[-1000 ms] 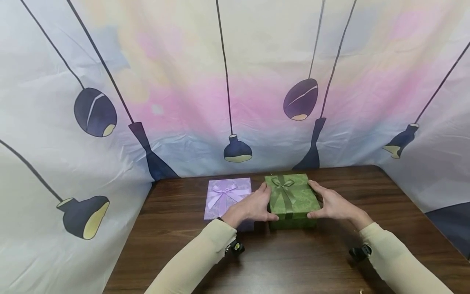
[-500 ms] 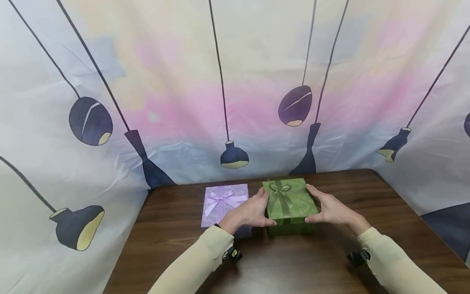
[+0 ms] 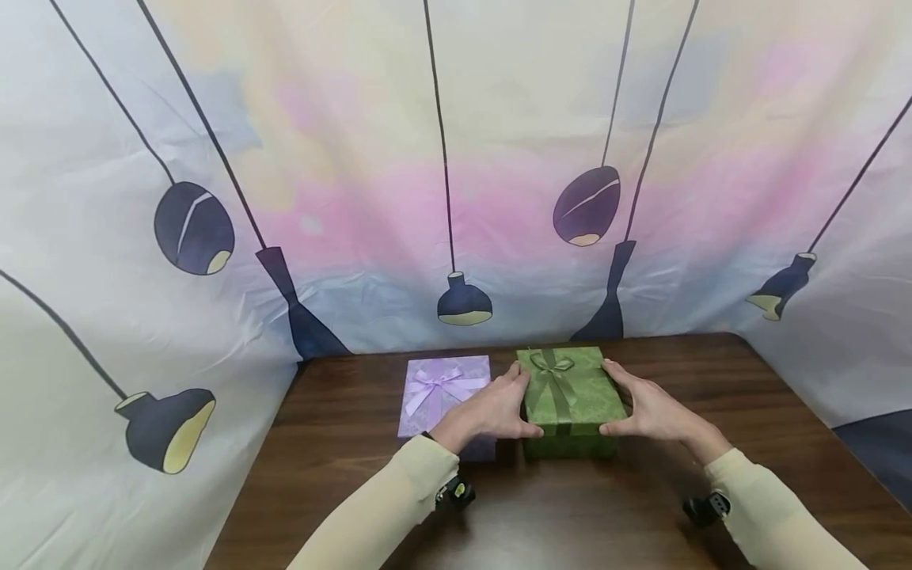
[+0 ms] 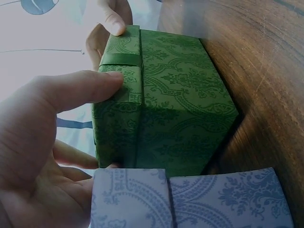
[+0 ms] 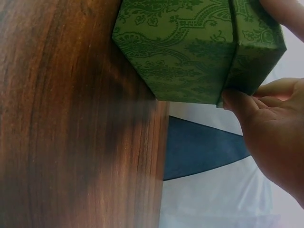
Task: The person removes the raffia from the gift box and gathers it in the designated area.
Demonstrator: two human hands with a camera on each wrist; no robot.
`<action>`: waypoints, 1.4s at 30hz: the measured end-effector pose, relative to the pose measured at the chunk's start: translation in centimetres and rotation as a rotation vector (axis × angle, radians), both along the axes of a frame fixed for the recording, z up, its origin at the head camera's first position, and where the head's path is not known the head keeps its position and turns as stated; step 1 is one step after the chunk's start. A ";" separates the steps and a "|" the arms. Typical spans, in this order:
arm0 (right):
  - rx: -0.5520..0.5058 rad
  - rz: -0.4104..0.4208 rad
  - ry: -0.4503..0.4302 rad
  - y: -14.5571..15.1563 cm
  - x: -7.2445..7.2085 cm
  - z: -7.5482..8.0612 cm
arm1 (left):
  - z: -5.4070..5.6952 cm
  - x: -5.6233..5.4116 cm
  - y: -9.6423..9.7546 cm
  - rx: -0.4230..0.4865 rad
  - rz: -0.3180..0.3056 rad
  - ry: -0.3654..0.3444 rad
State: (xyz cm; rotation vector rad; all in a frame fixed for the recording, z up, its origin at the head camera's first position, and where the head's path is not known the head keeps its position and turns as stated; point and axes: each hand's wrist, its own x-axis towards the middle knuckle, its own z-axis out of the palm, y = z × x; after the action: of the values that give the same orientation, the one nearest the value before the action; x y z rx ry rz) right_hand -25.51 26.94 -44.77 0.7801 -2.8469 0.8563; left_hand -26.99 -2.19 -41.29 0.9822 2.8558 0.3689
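A green patterned gift box (image 3: 587, 404) with a ribbon bow stands on the table, its lid (image 4: 118, 90) seated on the base. My left hand (image 3: 492, 408) grips the lid at its left side, thumb on the front face. From the right, my right hand (image 3: 655, 408) grips the same lid, thumb near the front corner and fingers along the side. Just left of it stands a lilac gift box (image 3: 427, 396) with a ribbon bow, partly hidden by my left hand and wrist. In the left wrist view, the lilac box's side lies close beside the green one.
Both boxes stand toward the back of a dark wooden table (image 3: 563, 514). Behind it hangs a pastel cloth (image 3: 370, 198) printed with dark pendant lamps, which also runs along both sides.
The head view has tilted and shifted slightly. Both hands stay on the green gift box, and neither box has visibly moved on the table.
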 end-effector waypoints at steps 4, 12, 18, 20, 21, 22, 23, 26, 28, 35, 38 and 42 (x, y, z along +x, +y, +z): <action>-0.007 0.003 0.017 0.1 -0.1 0.1 | 0.3 -0.2 0.1 -0.003 0.002 0.017; 0.000 0.001 0.021 0.0 0.0 0.7 | 0.6 -0.2 0.0 0.013 -0.011 0.034; -0.008 -0.003 0.016 -0.2 0.0 1.0 | 0.9 -0.2 -0.2 0.033 -0.006 0.050; -0.007 -0.006 0.010 -0.2 0.1 1.1 | 1.0 -0.2 -0.2 0.033 -0.008 0.052; -0.007 -0.005 0.007 -0.2 0.1 1.1 | 1.0 -0.1 -0.2 0.032 -0.008 0.049; -0.005 -0.006 0.004 -0.2 0.1 1.2 | 1.0 -0.1 -0.2 0.030 -0.008 0.046; -0.006 -0.006 0.001 -0.2 0.2 1.2 | 1.1 -0.1 -0.2 0.030 -0.006 0.042; -0.003 -0.007 -0.002 -0.1 0.2 1.5 | 1.1 -0.1 -0.1 0.039 -0.004 0.030; -0.002 -0.009 0.003 -0.1 0.2 1.6 | 1.1 0.0 -0.1 0.050 -0.002 0.029; 0.004 -0.015 0.022 0.3 0.1 2.0 | 1.1 -0.1 0.0 0.094 0.014 0.023; -0.002 -0.014 0.018 0.5 0.3 2.4 | 1.1 0.0 0.0 0.127 0.020 0.022; -0.001 -0.016 0.023 0.8 0.3 2.8 | 1.2 0.1 0.2 0.150 0.026 0.025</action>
State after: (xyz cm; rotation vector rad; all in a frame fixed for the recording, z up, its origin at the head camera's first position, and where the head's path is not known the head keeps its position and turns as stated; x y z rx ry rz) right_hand -25.17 27.71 -41.95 0.7606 -2.8286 0.8407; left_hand -26.92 -2.04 -40.07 0.9805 2.9005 0.5850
